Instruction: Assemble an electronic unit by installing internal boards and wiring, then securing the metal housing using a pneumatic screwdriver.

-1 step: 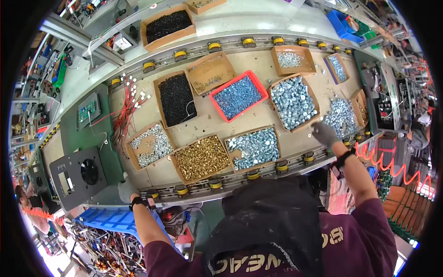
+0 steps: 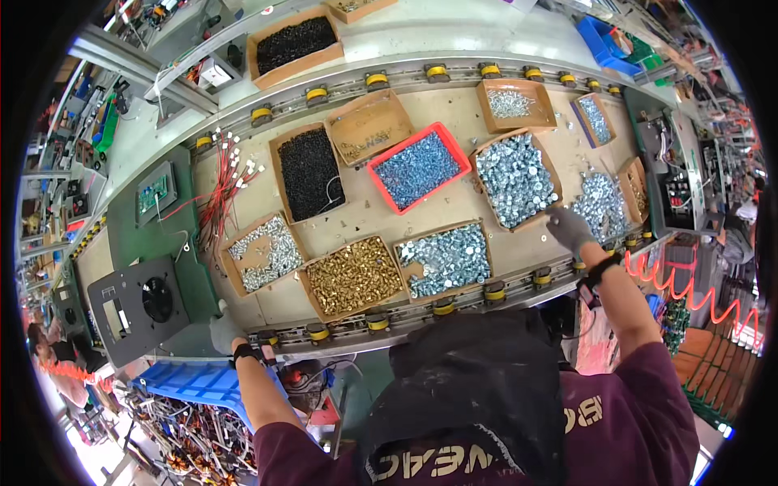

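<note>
My left hand (image 2: 227, 332), in a grey glove, is at the near right corner of the green board (image 2: 198, 279), thumb pointing up along its edge; its other fingers are hidden. On that board lies a black panel with a round fan (image 2: 156, 300). My right hand (image 2: 570, 230), also gloved, is beside the near right corner of a cardboard box of large silvery bolts (image 2: 515, 180). Its fingers are curled together, and whatever they hold is too small to make out. Just right of it lies a loose heap of silvery screws (image 2: 600, 206).
Along the near edge stand boxes of silvery parts (image 2: 282, 253), brass parts (image 2: 354, 279) and bluish screws (image 2: 448, 257). Behind them are a box of black screws (image 2: 309, 174) and a red tray (image 2: 417, 168). Red wires (image 2: 217, 198) lie at left. Rollers (image 2: 378, 321) line the rail.
My right hand has shifted slightly away from me, closer to the large-bolt box. My left hand has moved a touch to the right. The boxes stay where they were.
</note>
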